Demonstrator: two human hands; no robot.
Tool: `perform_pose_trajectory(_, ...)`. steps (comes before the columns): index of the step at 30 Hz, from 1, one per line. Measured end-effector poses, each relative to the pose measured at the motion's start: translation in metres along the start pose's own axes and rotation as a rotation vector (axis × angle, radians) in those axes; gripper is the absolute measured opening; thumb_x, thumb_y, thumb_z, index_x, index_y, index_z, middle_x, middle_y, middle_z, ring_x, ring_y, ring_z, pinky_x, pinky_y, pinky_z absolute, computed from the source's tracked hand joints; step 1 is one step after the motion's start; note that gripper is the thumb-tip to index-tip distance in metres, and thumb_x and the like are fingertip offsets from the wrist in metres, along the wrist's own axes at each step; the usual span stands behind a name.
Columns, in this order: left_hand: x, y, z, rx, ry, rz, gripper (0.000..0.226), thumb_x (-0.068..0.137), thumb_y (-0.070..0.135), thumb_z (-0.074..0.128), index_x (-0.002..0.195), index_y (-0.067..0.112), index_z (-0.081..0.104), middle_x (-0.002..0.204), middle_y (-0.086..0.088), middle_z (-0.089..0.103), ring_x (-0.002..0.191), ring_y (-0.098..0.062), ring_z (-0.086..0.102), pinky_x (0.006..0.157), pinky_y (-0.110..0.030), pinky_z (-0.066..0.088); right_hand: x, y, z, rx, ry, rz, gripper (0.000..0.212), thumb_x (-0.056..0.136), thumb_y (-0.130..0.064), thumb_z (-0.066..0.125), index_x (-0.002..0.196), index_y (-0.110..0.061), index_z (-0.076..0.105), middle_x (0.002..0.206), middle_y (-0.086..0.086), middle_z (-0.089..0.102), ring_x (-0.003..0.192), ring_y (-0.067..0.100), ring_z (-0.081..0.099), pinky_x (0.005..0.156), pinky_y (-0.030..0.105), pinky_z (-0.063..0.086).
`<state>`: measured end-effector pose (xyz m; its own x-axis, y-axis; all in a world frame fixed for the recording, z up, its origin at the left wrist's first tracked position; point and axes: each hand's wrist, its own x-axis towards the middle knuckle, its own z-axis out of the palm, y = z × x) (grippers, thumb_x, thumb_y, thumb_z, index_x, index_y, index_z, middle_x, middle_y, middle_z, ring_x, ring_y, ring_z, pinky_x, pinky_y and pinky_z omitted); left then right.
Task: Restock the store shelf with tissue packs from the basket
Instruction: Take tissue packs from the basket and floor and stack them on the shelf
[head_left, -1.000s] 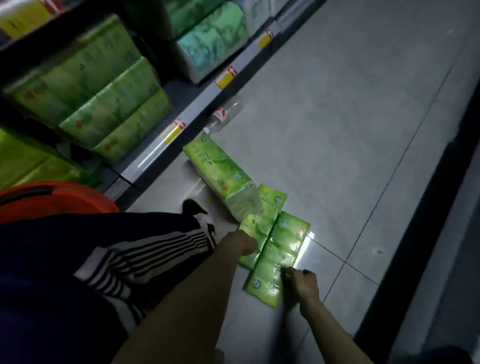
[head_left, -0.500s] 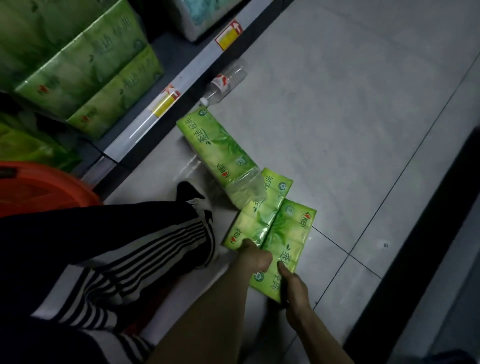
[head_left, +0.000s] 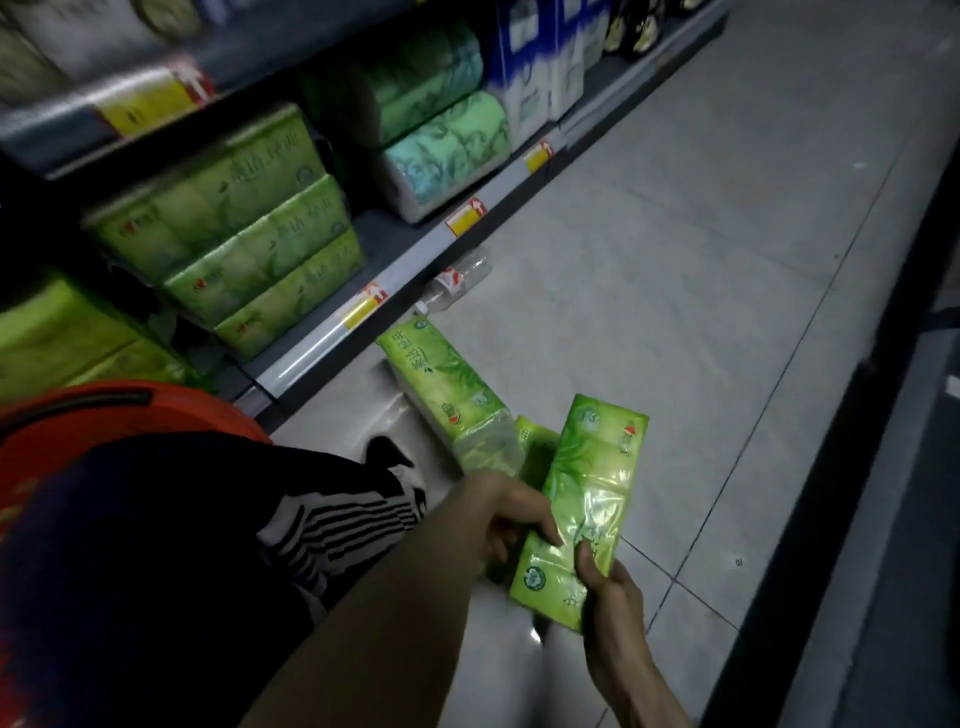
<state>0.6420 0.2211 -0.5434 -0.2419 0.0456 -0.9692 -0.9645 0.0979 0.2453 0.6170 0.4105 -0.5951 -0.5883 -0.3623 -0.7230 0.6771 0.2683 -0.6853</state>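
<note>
A long green tissue pack (head_left: 587, 499) is gripped in both hands over the floor (head_left: 675, 312), well out from the front edge of the bottom shelf (head_left: 311, 345). It is tilted, with its near end in the hands and its far end pointing away up the aisle. The left hand (head_left: 511, 519) curls its fingers round the pack's left long edge. The right hand (head_left: 613, 597) clamps the near end, thumb on top and fingers out of sight beneath. The pack looks light and soft: a row of small tissue packets in thin glossy film, likely to bend along its seams if lifted by one end, and the shiny wrap may slip under a loose pinch. Holding it across the width near the middle, or supporting both long edges as now, should keep it flat, and a firm squeeze is unlikely to harm it beyond a dent. A second pack (head_left: 535, 447) lies partly hidden under its far end, touching a larger pack (head_left: 447, 395) on the floor nearer the shelf edge. An orange basket (head_left: 104, 415) stands at the left, close against the shelf front. Stacked green packs (head_left: 249, 244) already fill part of the shelf, and a clear bottle (head_left: 457, 278) lies on the floor just beside its front edge.
</note>
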Motion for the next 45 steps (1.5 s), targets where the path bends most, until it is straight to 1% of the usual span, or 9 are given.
perform_pose_trajectory(5,-0.089,0.004,-0.049,0.038,0.153,0.105,0.045,0.087,0.038,0.075,0.122,0.01,0.068,0.112,-0.009,0.073,0.094,-0.027,0.065,0.096,-0.043,0.055,-0.027,-0.064,0.048,0.034,-0.183,-0.151,0.049,0.087,-0.035,0.073,0.125,-0.005,0.071,0.115,0.021,0.078,0.105,0.046,0.075,0.096,0.065,0.058)
perform_pose_trajectory(9,-0.165,-0.008,-0.071,0.015,0.287,0.227,0.048,0.086,0.037,0.077,0.127,0.014,0.066,0.12,-0.011,0.073,0.104,-0.028,0.068,0.104,-0.046,0.053,-0.054,-0.107,0.085,0.043,-0.332,-0.249,0.043,0.095,-0.03,0.068,0.13,-0.005,0.068,0.118,0.02,0.078,0.108,0.045,0.075,0.098,0.063,0.057)
perform_pose_trajectory(16,-0.294,-0.064,-0.078,-0.249,0.554,0.637,0.036,0.088,0.023,0.079,0.118,0.025,0.06,0.117,-0.004,0.074,0.099,-0.021,0.072,0.089,-0.04,0.057,-0.133,-0.171,0.161,0.084,-0.586,-0.363,0.047,0.098,-0.031,0.062,0.139,-0.008,0.063,0.128,0.019,0.075,0.116,0.042,0.073,0.101,0.057,0.055)
perform_pose_trajectory(19,-0.335,-0.101,-0.074,-0.407,0.678,0.818,0.063,0.083,0.028,0.083,0.137,0.023,0.051,0.105,-0.001,0.074,0.083,-0.012,0.072,0.073,-0.03,0.057,-0.175,-0.189,0.196,0.048,-0.726,-0.398,0.043,0.103,-0.028,0.059,0.141,-0.008,0.062,0.13,0.016,0.074,0.119,0.037,0.072,0.104,0.056,0.054)
perform_pose_trajectory(22,-0.369,-0.152,-0.064,-0.505,0.824,0.915,0.097,0.071,0.041,0.087,0.152,0.025,0.038,0.134,-0.002,0.067,0.112,-0.02,0.07,0.094,-0.038,0.056,-0.218,-0.19,0.23,-0.058,-0.869,-0.45,0.044,0.096,-0.028,0.065,0.137,-0.012,0.066,0.127,0.011,0.077,0.117,0.031,0.074,0.101,0.052,0.056)
perform_pose_trajectory(28,-0.401,-0.283,-0.023,-0.722,0.94,0.957,0.084,0.082,0.036,0.082,0.15,0.029,0.034,0.14,0.0,0.064,0.119,-0.022,0.068,0.101,-0.047,0.056,-0.285,-0.16,0.284,-0.55,-1.128,-0.606,0.054,0.084,-0.021,0.085,0.134,-0.015,0.067,0.123,0.004,0.079,0.115,0.025,0.075,0.102,0.048,0.058)
perform_pose_trajectory(32,-0.409,-0.364,0.011,-0.977,0.957,1.033,0.067,0.09,0.028,0.077,0.143,0.041,0.039,0.134,0.003,0.069,0.113,-0.023,0.072,0.084,-0.048,0.062,-0.327,-0.126,0.332,-0.735,-1.275,-0.591,0.051,0.089,-0.015,0.08,0.137,-0.016,0.064,0.124,0.004,0.078,0.114,0.025,0.076,0.1,0.047,0.059)
perform_pose_trajectory(35,-0.405,-0.428,0.027,-1.14,1.016,1.099,0.073,0.083,0.028,0.085,0.14,0.043,0.043,0.132,-0.001,0.07,0.118,-0.03,0.069,0.097,-0.06,0.054,-0.355,-0.084,0.376,-0.844,-1.357,-0.617,0.051,0.089,-0.017,0.082,0.137,-0.018,0.063,0.125,0.001,0.078,0.113,0.023,0.076,0.101,0.046,0.06)
perform_pose_trajectory(45,-0.336,-0.6,0.09,-1.931,1.399,0.928,0.067,0.063,0.029,0.068,0.128,0.016,0.063,0.111,-0.02,0.075,0.101,-0.043,0.072,0.089,-0.067,0.055,-0.418,0.111,0.488,-1.352,-1.528,-0.726,0.064,0.08,-0.036,0.09,0.134,-0.033,0.055,0.131,-0.011,0.069,0.117,0.008,0.068,0.106,0.038,0.055)
